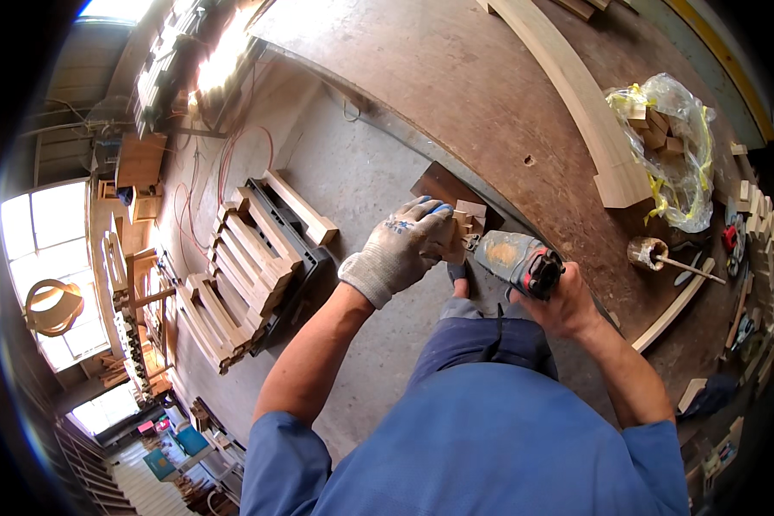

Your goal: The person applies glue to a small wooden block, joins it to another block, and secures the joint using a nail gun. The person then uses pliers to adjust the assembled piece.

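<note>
My left hand [404,239], in a grey-white work glove with blue fingertips, is closed around a small wooden block [470,217] beside the bench edge. Bare, my right hand [566,303] grips a worn grey power drill [518,261] with a black and red rear end. The drill's front end points left and sits right next to the block and the gloved fingers. Whether its tip touches the wood is hidden. Under the block lies a dark brown board [443,185] by the bench edge.
A brown workbench [456,95] runs along the right, bearing a long curved wooden piece [576,95], a plastic bag [692,185] of wood blocks, and a crusted pot [645,253] with a stick. On the floor at left, wooden frame parts [249,258] are stacked on a black pallet [288,297].
</note>
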Action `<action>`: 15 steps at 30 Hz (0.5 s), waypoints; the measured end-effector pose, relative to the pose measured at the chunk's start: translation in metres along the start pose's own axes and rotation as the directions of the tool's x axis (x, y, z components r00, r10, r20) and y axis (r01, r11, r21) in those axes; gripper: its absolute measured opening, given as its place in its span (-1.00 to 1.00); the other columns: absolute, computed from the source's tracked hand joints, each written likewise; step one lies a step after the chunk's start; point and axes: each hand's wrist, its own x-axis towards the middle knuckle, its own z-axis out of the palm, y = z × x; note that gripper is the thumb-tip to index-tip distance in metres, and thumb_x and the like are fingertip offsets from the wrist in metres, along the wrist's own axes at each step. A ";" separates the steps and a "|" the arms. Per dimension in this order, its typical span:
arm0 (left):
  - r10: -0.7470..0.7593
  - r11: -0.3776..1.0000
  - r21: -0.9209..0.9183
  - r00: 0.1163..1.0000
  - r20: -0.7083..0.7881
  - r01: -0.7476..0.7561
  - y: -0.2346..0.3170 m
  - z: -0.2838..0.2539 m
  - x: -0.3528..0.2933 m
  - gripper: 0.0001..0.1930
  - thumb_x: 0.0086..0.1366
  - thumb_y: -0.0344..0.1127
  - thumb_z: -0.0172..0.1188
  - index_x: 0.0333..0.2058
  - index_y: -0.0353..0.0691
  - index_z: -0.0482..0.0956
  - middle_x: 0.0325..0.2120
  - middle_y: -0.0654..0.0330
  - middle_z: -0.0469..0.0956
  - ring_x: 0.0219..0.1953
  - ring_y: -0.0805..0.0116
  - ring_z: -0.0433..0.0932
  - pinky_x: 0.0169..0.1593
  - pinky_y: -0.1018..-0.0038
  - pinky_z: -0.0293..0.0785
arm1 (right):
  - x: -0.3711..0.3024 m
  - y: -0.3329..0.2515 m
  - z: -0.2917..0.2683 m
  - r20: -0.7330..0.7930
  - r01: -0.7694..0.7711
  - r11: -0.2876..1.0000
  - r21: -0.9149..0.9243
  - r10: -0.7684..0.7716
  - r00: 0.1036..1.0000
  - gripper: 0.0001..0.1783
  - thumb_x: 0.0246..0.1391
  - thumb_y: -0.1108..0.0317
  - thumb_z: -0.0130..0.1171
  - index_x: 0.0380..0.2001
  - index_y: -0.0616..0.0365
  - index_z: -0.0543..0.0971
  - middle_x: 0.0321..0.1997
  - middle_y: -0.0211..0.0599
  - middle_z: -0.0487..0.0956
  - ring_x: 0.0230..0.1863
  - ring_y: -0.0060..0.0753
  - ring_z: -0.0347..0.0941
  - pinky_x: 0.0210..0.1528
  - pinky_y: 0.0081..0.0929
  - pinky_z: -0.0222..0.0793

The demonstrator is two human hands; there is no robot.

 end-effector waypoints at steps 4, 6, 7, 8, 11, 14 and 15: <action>0.003 1.000 -0.009 1.000 -0.003 -0.003 -0.001 0.001 0.000 -0.17 -0.04 -0.44 0.62 0.28 -0.22 0.52 0.27 -0.05 0.52 0.34 -0.14 0.47 0.37 0.14 0.49 | 0.006 0.002 -0.004 -0.008 0.040 0.999 -0.025 -0.040 0.999 -0.65 0.01 0.23 0.53 -0.17 0.12 0.68 -0.24 -0.10 0.73 -0.23 0.12 0.70 -0.17 -0.14 0.62; 0.006 1.000 -0.012 1.000 -0.008 -0.006 -0.002 0.002 0.000 -0.17 -0.05 -0.44 0.62 0.28 -0.22 0.52 0.27 -0.05 0.52 0.34 -0.14 0.47 0.37 0.14 0.49 | 0.011 -0.001 -0.005 -0.012 0.034 0.999 -0.013 -0.035 0.999 -0.65 0.01 0.20 0.54 -0.21 0.12 0.66 -0.27 -0.10 0.72 -0.26 0.13 0.69 -0.20 -0.13 0.61; 0.007 1.000 -0.010 1.000 -0.010 -0.007 -0.001 0.002 -0.001 -0.17 -0.05 -0.44 0.62 0.28 -0.22 0.52 0.27 -0.05 0.52 0.34 -0.14 0.47 0.37 0.14 0.49 | 0.013 -0.003 -0.006 -0.015 0.032 0.999 -0.007 -0.032 0.999 -0.65 0.00 0.19 0.54 -0.23 0.12 0.66 -0.29 -0.10 0.72 -0.27 0.13 0.68 -0.21 -0.13 0.60; 0.009 1.000 -0.009 1.000 -0.012 -0.009 -0.001 0.001 -0.001 -0.17 -0.05 -0.44 0.62 0.28 -0.22 0.52 0.27 -0.05 0.52 0.34 -0.14 0.47 0.37 0.14 0.48 | 0.015 -0.005 -0.007 -0.037 0.060 0.997 -0.049 -0.062 0.997 -0.66 0.00 0.20 0.54 -0.25 0.12 0.65 -0.31 -0.10 0.71 -0.29 0.13 0.68 -0.23 -0.13 0.60; 0.008 1.000 -0.007 1.000 -0.013 -0.008 0.000 0.001 0.000 -0.17 -0.05 -0.44 0.62 0.28 -0.22 0.53 0.26 -0.05 0.52 0.34 -0.14 0.47 0.37 0.14 0.48 | 0.018 -0.007 -0.009 -0.070 0.099 0.990 -0.101 -0.107 0.992 -0.67 -0.03 0.22 0.54 -0.30 0.13 0.63 -0.36 -0.11 0.70 -0.34 0.14 0.66 -0.26 -0.13 0.59; 0.009 1.000 -0.011 1.000 -0.014 -0.009 0.001 0.000 -0.001 -0.17 -0.04 -0.44 0.61 0.28 -0.22 0.53 0.26 -0.06 0.52 0.34 -0.14 0.47 0.37 0.14 0.49 | 0.018 -0.004 -0.007 -0.054 0.064 0.998 -0.024 -0.065 0.996 -0.68 -0.05 0.25 0.54 -0.32 0.14 0.62 -0.39 -0.13 0.69 -0.35 0.15 0.65 -0.27 -0.13 0.59; 0.007 1.000 -0.013 1.000 -0.013 -0.007 0.001 0.000 0.000 -0.17 -0.04 -0.44 0.61 0.28 -0.22 0.53 0.26 -0.06 0.52 0.34 -0.14 0.47 0.37 0.14 0.49 | 0.018 -0.004 -0.007 -0.056 0.061 0.998 -0.017 -0.061 0.997 -0.69 -0.06 0.26 0.53 -0.32 0.13 0.62 -0.40 -0.14 0.69 -0.36 0.14 0.65 -0.27 -0.13 0.58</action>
